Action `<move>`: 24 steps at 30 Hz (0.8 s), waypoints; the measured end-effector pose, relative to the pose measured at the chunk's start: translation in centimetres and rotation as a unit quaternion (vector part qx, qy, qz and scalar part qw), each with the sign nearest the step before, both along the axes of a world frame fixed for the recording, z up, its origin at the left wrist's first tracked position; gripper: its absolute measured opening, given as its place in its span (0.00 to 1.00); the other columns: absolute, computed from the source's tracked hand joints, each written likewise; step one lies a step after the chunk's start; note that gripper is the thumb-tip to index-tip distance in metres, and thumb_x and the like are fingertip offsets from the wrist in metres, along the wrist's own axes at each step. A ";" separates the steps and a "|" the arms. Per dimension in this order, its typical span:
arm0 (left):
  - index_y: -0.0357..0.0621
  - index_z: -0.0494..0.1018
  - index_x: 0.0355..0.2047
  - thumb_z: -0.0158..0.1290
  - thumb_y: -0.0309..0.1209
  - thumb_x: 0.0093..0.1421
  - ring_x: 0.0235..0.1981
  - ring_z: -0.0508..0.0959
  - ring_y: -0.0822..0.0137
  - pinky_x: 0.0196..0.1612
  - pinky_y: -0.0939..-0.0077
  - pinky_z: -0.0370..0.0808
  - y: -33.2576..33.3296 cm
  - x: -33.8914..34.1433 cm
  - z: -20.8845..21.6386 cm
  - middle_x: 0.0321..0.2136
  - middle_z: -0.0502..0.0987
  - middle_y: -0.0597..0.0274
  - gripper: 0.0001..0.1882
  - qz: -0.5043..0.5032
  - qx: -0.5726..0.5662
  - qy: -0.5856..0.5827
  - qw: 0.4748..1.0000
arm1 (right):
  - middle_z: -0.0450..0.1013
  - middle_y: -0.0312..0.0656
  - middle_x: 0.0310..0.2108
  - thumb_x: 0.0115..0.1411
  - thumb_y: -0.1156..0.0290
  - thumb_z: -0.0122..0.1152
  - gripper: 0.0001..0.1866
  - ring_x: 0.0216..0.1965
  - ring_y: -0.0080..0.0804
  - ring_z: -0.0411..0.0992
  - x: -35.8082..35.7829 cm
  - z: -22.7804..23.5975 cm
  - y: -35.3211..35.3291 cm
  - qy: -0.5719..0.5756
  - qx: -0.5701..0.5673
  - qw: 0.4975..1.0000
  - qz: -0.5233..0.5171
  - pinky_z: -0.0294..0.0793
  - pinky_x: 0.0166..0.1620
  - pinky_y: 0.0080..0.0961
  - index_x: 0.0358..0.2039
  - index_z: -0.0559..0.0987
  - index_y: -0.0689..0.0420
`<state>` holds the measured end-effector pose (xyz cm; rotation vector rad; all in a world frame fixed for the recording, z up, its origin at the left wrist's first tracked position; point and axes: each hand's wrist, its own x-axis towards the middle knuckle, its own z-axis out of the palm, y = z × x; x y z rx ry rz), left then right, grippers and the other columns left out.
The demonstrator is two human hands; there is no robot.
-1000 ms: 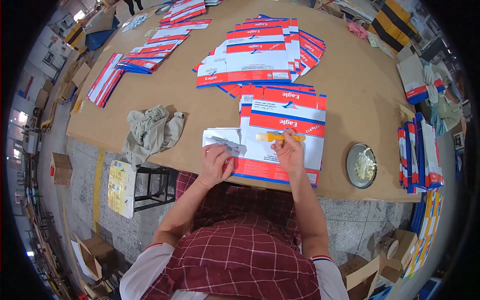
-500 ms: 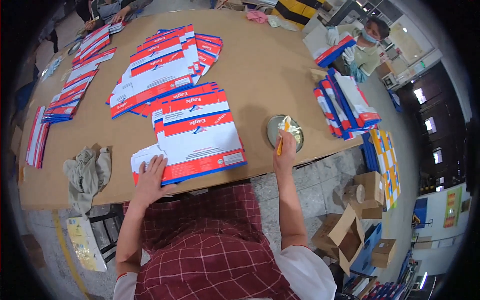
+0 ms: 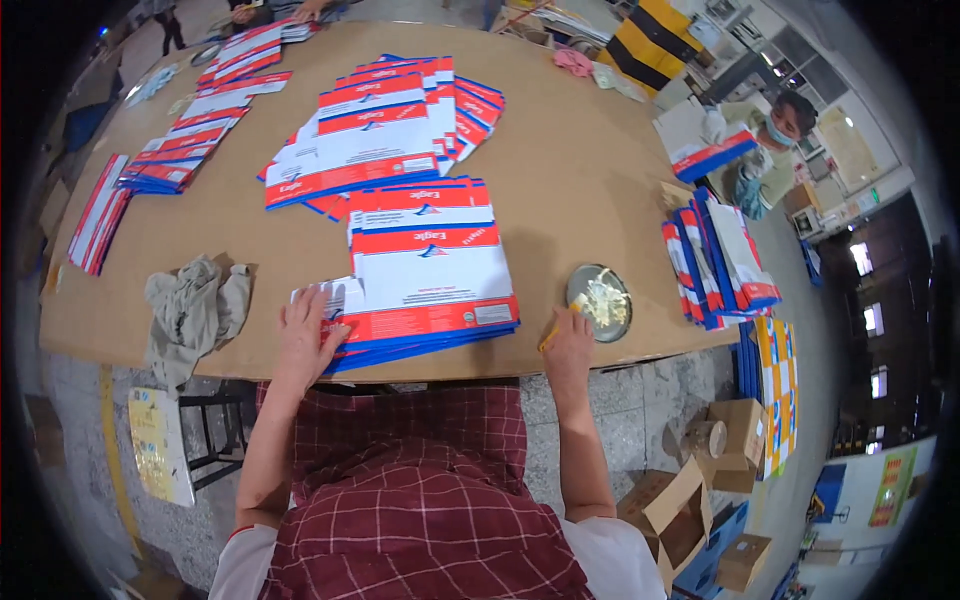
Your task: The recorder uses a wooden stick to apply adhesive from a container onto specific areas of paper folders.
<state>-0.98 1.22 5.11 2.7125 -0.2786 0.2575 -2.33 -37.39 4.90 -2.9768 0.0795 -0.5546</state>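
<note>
A stack of flat red, white and blue cartons [image 3: 435, 285] lies in front of me at the table's near edge. My left hand [image 3: 308, 335] rests on the stack's near left corner, fingers spread across a white flap [image 3: 345, 297]. To the right of the stack, my right hand [image 3: 570, 350] is closed round a yellow-handled brush [image 3: 549, 340]. It is at the near left edge of a round grey dish [image 3: 607, 336] that holds pale, clumpy paste [image 3: 602, 298]. The bristles are hard to make out under the fingers.
Another carton pile [image 3: 375, 145] lies farther back, with narrower stacks [image 3: 190, 140] along the left. A crumpled grey cloth [image 3: 200, 305] sits at the near left. Across the right corner, a masked co-worker [image 3: 765, 150] in gloves handles a carton behind folded ones [image 3: 715, 260]. Open cardboard boxes [image 3: 680, 515] stand below right.
My right hand has drawn the brush from over the paste toward the dish's near left edge. My left hand stays on the stack's corner. The whole view has shifted slightly.
</note>
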 end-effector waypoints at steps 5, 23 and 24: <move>0.36 0.57 0.53 0.54 0.40 0.52 0.53 0.61 0.50 0.55 0.59 0.57 2.1 -1.8 -1.9 0.51 0.60 0.41 0.33 0.136 -0.172 -0.028 0.975 | 0.67 0.51 0.41 0.52 0.68 0.53 0.19 0.43 0.47 0.65 5.4 -0.2 4.9 -0.009 0.182 0.980 0.081 0.64 0.47 0.38 0.44 0.68 0.61; 0.34 0.58 0.53 0.54 0.22 0.48 0.40 0.72 0.67 0.45 0.75 0.69 5.1 1.2 -5.2 0.40 0.71 0.53 0.30 0.147 -0.663 0.174 0.713 | 0.68 0.43 0.45 0.49 0.61 0.64 0.32 0.42 0.32 0.70 11.8 -1.5 4.5 0.393 0.615 0.682 0.039 0.73 0.40 0.30 0.51 0.62 0.60; 0.34 0.59 0.53 0.54 0.21 0.48 0.40 0.72 0.67 0.45 0.75 0.69 5.3 1.1 -5.4 0.40 0.71 0.54 0.30 0.147 -0.650 0.183 0.722 | 0.68 0.42 0.45 0.49 0.63 0.63 0.30 0.42 0.33 0.70 10.9 -1.5 4.4 0.388 0.647 0.655 0.037 0.72 0.42 0.31 0.50 0.64 0.59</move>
